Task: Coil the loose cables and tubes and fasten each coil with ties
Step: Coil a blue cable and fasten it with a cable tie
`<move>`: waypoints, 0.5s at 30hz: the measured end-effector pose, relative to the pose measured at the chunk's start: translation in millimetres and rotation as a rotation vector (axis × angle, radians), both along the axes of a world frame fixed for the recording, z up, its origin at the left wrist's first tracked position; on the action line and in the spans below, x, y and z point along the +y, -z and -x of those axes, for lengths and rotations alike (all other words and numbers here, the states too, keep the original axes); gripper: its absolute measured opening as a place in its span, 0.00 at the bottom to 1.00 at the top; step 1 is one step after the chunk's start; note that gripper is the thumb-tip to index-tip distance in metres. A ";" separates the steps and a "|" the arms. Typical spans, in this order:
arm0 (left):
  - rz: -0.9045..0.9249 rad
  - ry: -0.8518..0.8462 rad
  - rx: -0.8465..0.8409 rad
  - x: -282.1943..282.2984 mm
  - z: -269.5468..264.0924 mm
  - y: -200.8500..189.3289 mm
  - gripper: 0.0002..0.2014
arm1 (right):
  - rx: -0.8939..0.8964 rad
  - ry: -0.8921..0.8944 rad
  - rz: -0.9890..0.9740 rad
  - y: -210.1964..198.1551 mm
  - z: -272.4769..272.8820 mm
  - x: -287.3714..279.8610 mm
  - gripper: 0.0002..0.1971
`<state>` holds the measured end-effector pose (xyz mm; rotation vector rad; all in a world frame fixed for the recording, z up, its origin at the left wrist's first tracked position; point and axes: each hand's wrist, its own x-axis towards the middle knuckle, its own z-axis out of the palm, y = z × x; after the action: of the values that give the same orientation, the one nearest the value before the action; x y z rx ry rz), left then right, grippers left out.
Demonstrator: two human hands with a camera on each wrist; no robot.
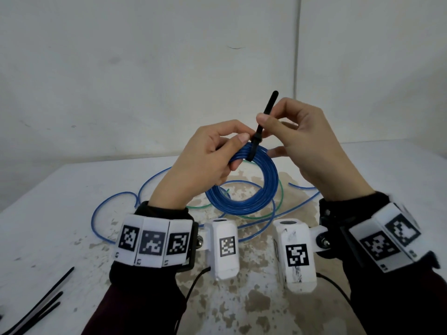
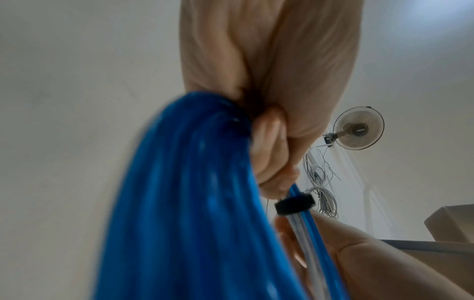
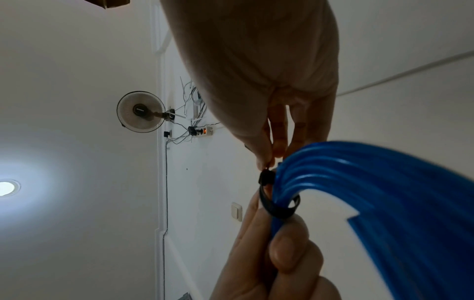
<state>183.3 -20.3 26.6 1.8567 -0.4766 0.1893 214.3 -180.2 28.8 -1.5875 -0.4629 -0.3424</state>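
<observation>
A coil of blue tube [image 1: 251, 189] is held up above the table. My left hand [image 1: 212, 153] grips the coil at its top left, fingers curled round the strands [image 2: 200, 182]. A black tie [image 1: 262, 122] is looped round the coil's top, its free end pointing up. My right hand [image 1: 290, 131] pinches the tie's tail just above its head. In the right wrist view the tie's loop [image 3: 278, 205] sits loosely round the blue strands [image 3: 372, 192], with the left hand's fingers [image 3: 284, 253] just under it. The left wrist view shows the black band [image 2: 295, 205] on the strands.
Loose blue tube [image 1: 116, 204] and a thin green tube [image 1: 280, 192] lie spread on the stained white table [image 1: 60, 238] under the coil. Several spare black ties [image 1: 46, 303] lie at the table's front left. A wall stands behind the table.
</observation>
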 end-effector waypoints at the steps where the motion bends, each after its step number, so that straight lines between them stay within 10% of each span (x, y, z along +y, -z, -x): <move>1: -0.010 0.010 -0.001 -0.4 0.4 -0.5 0.11 | -0.010 0.026 -0.008 0.4 -0.8 -0.2 0.11; 15: 0.030 -0.054 0.060 -1.4 -0.8 0.6 0.12 | 0.162 -0.190 0.132 0.7 0.3 -5.2 0.09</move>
<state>184.1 -21.7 26.0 1.8418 -0.3813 0.1758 214.1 -185.4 28.1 -1.6687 -0.5151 -0.0386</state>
